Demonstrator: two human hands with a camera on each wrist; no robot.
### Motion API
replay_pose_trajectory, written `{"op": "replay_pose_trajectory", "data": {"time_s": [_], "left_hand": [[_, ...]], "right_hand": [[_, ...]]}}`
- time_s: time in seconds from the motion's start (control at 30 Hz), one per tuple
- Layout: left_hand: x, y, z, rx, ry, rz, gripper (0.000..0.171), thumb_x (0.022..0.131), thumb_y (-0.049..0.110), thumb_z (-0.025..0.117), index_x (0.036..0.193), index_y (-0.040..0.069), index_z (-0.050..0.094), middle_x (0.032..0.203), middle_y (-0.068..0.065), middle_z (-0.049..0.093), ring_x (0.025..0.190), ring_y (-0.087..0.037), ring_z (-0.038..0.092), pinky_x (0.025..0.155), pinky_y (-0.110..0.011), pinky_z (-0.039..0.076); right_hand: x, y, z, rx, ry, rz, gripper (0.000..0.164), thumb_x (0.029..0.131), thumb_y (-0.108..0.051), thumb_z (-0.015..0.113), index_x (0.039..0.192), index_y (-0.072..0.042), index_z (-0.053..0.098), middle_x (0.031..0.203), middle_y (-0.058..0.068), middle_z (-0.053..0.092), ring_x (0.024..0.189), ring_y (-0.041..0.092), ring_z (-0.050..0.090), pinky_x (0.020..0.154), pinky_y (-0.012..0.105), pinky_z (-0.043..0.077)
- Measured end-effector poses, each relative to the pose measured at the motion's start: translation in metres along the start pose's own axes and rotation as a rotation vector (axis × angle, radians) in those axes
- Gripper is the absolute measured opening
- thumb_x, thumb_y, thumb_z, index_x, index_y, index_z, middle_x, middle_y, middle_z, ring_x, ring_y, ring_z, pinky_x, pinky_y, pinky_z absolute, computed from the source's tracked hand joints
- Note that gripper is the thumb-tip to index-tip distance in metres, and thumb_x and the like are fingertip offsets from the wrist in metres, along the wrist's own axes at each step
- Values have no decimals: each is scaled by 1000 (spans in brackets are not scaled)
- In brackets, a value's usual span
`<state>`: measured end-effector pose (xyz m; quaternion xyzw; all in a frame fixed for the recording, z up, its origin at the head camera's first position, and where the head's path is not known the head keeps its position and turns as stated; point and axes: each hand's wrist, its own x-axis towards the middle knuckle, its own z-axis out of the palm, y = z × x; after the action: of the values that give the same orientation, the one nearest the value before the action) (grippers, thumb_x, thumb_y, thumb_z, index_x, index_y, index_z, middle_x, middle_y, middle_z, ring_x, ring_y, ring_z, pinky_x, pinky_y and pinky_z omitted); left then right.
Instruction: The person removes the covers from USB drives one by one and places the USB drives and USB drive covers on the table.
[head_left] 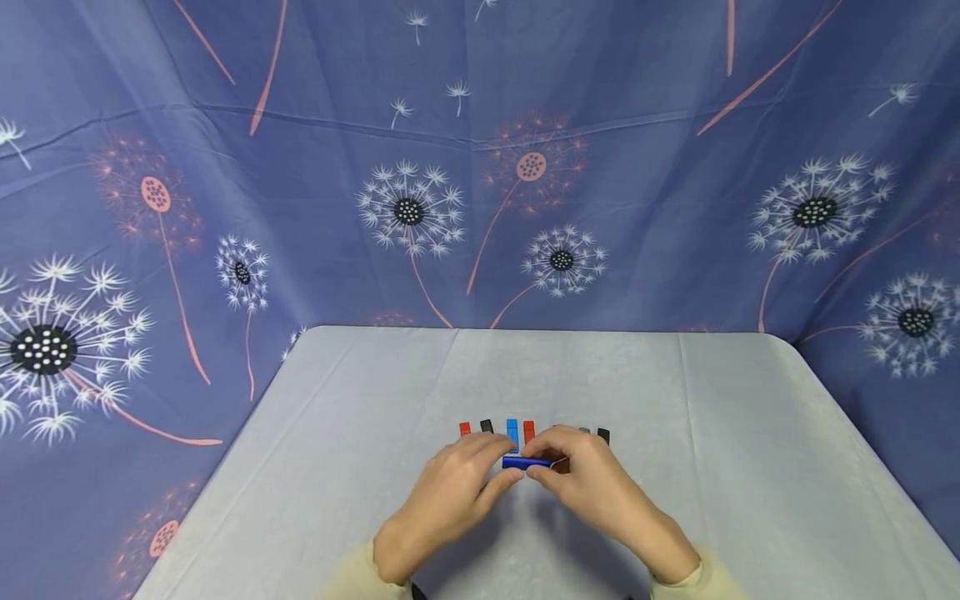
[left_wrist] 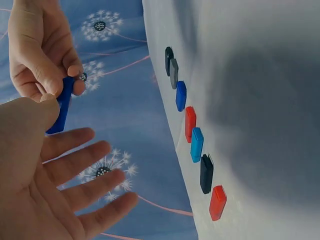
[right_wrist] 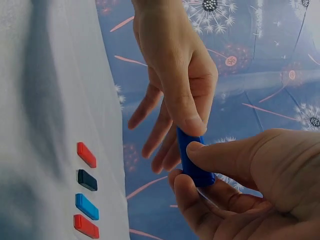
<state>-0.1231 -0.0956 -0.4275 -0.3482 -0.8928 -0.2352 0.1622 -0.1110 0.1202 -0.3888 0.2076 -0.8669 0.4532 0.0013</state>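
Note:
A small dark blue oblong block (head_left: 519, 462) (right_wrist: 201, 176) is held up between both hands, above the white table (head_left: 360, 383). My right hand (head_left: 592, 471) pinches it between thumb and fingertips. From the other side my left hand (head_left: 453, 483) reaches to its free end; the thumb rests on the block there, as the right wrist view shows. In the left wrist view the other left fingers (left_wrist: 85, 175) are straight and spread apart. Parts of the block are covered by the thumbs and fingers.
Beyond the hands, similar blocks lie in a row: red (left_wrist: 218, 203), black (left_wrist: 206, 174), light blue (left_wrist: 197, 145), red (left_wrist: 190, 124), dark blue (left_wrist: 181, 96), grey (left_wrist: 173, 74) and black (left_wrist: 168, 61). A blue dandelion-patterned cloth (head_left: 315, 250) hangs around the table.

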Motion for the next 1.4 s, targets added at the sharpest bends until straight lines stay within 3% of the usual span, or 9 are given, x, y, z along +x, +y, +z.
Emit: {"op": "replay_pose_trajectory", "data": {"time_s": [0.13,0.23,0.33,0.47,0.53,0.67,0.87,1.03,1.4], "left_hand": [[1,3,2,-9,4,13,29,106,40,57,113,16,73,109,5,76,101,-11,72,84,-30,59],[1,5,2,-12,-17,-3,29,106,40,55,105,18,73,94,11,74,83,-5,66,70,-21,54],[2,5,2,-21,-40,-20,30,106,40,54,92,18,68,77,13,62,68,-1,51,61,-15,42],[3,6,6,-9,-35,-44,35,105,43,53,80,18,60,66,12,46,62,0,40,56,-14,35],[4,7,8,0,-25,-49,37,104,43,52,79,18,59,65,12,45,60,1,40,55,-15,36],[3,10,10,-21,-16,-53,36,104,41,51,79,18,63,66,11,57,60,2,50,55,-15,42],[6,14,10,-114,-46,-98,36,104,40,49,79,18,65,69,9,69,63,1,62,58,-14,48],[8,15,8,-147,-42,-122,34,102,39,51,79,18,64,66,11,66,59,4,58,58,-13,47],[7,11,4,-151,-69,-71,34,106,39,52,76,22,58,67,14,54,57,7,42,50,-11,34]], "right_hand": [[0,0,1,-5,-6,-32,14,90,-6,79,97,-18,77,98,-5,72,85,5,68,74,22,59],[-1,0,1,-12,-3,-43,15,90,-5,78,98,-18,77,99,-6,72,86,6,68,73,23,58],[-2,1,1,-23,0,-46,16,90,-4,78,99,-17,76,100,-5,73,88,7,68,71,23,58],[-2,2,1,-58,-7,-50,13,93,-5,75,103,-12,77,103,-2,75,90,8,70,71,22,58],[-2,3,0,-68,-27,-59,12,95,-7,73,107,-9,77,96,-3,74,83,6,68,68,22,57],[-2,6,-1,-74,-82,-93,17,100,-8,66,113,-3,76,84,-5,71,70,0,61,60,21,53],[0,9,-3,-99,-100,-168,19,103,-10,62,112,0,75,87,0,74,65,-3,58,57,20,51],[1,8,-5,-124,-80,-207,17,101,-14,63,105,-4,77,79,-5,70,63,-4,56,57,19,50],[-3,10,-3,-132,-44,-243,10,99,-8,67,98,-5,76,73,-9,65,62,-6,54,55,18,50]]}}
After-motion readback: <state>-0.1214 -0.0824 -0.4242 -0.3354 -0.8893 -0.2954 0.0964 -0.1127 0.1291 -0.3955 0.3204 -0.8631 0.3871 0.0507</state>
